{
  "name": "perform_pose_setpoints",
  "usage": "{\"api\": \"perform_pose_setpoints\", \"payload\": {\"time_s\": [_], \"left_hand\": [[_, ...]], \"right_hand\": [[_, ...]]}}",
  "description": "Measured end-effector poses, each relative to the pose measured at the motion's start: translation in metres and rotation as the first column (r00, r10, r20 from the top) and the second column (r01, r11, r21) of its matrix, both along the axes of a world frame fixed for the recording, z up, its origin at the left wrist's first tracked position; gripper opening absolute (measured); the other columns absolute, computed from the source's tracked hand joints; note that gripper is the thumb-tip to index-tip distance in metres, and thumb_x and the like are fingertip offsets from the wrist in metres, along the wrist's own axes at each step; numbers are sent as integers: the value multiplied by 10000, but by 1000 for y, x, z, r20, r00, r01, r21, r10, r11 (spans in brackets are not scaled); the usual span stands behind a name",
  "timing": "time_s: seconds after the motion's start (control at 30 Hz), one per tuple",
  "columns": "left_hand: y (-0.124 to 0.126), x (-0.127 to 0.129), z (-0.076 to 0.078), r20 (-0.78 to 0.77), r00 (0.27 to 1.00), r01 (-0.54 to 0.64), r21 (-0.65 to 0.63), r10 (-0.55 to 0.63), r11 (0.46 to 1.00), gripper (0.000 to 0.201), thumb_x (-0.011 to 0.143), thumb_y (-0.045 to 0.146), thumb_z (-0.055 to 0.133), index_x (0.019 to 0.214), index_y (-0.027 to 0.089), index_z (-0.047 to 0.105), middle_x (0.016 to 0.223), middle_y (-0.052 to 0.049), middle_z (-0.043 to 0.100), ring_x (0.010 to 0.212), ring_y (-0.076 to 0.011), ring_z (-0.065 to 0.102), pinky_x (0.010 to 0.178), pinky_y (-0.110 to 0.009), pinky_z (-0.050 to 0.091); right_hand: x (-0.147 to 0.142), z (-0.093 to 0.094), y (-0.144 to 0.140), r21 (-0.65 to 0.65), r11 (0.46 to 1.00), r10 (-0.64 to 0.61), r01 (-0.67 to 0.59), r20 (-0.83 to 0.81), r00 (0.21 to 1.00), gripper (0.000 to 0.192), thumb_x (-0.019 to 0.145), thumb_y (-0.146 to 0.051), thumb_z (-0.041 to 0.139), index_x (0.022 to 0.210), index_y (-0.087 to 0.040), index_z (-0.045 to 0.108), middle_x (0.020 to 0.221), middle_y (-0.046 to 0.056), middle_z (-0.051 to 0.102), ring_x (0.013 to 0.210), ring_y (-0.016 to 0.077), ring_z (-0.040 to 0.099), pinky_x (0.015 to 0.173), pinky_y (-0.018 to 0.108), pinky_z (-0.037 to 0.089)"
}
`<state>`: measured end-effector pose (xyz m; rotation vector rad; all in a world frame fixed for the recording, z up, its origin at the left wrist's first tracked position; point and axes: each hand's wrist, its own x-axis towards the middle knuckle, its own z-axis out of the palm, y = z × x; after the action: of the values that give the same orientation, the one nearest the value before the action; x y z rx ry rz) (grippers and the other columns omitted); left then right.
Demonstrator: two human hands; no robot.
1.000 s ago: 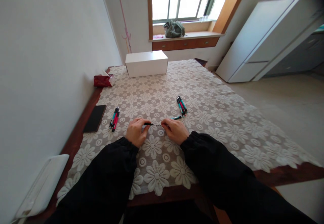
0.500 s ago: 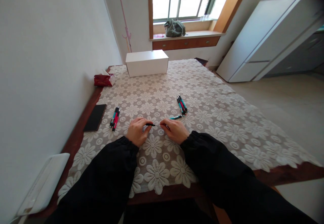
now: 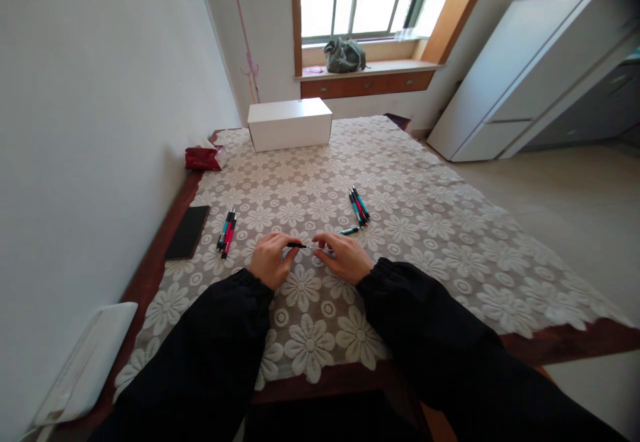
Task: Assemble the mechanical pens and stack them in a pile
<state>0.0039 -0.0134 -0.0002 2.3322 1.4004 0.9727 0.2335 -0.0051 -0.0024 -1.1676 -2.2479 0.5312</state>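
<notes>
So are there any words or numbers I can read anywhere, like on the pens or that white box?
None can be read.
White box: plain, no print showing.
Red packet: too small and blurred to tell any print.
Pens on the left and pens on the right: too small to read.
Pen part held between the left hand and right hand: too thin to show any marking.
Black flat thing: blank.

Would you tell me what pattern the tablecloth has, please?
The lace tablecloth is cream-white with a repeating flower pattern, seen in the head view.
</notes>
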Motion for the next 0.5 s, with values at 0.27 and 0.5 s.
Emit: {"api": "perform_pose_setpoints", "payload": {"time_s": [0.27, 0.5], "left_hand": [[1, -1, -2, 64, 990, -129, -12, 130, 992, 133, 881, 158, 675, 970, 245, 720, 994, -32, 743, 997, -251, 665, 927, -440, 527], [1, -1, 1, 88, 983, -161, -10, 161, 987, 114, 880, 178, 683, 965, 244, 718, 976, -33, 741, 972, -251, 675, 913, -449, 535]], "right_hand": [[7, 5, 7, 107, 974, -194, 199, -50, 980, 179, 974, -358, 599, 1072, -211, 622, 966, 45, 676, 859, 199, 632, 798, 306, 459], [17, 13, 10, 169, 905, -417, 390, 180, 891, 432, 1066, -455, 417, 750, -215, 585, 743, 36, 659, 676, 190, 600, 588, 321, 291]]}}
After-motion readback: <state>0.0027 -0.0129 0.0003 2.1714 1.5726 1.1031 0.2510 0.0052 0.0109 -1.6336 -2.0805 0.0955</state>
